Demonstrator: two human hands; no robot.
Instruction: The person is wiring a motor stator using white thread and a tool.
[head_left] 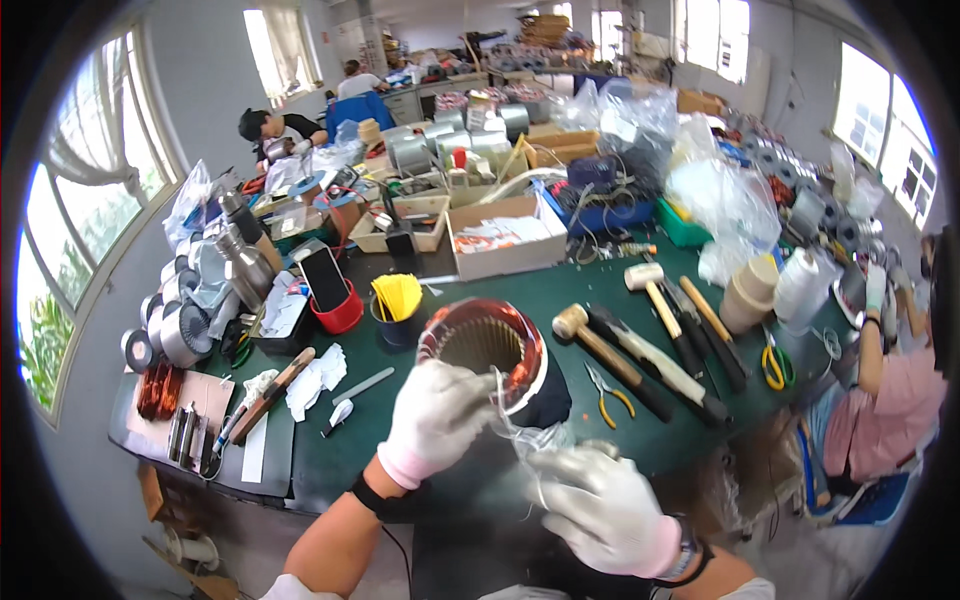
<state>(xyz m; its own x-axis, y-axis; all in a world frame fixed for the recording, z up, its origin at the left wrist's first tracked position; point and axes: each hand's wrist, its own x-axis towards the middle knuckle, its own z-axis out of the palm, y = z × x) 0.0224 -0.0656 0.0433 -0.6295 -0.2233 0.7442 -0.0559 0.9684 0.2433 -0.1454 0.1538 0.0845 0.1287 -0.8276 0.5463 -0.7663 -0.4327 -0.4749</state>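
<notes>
The left hand [437,415] has its fingers on white cord [503,412] beside the copper-wound stator [484,345] on the bench [345,452]; whether the right hand's [602,508] blurred fingers clamp it is unclear. Uneven pulling could tangle the slack.

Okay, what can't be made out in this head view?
Head view:
- Copper-wound ring: near side partly hidden by the left grip.
- Right grip: fingers motion-blurred.
- White strands: lower ends lost in that blur.
- Person in pink: partly cut off by dark edge.

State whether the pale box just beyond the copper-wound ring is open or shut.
Open: the pale box has no lid over it, and white-and-orange slips show inside.
</notes>
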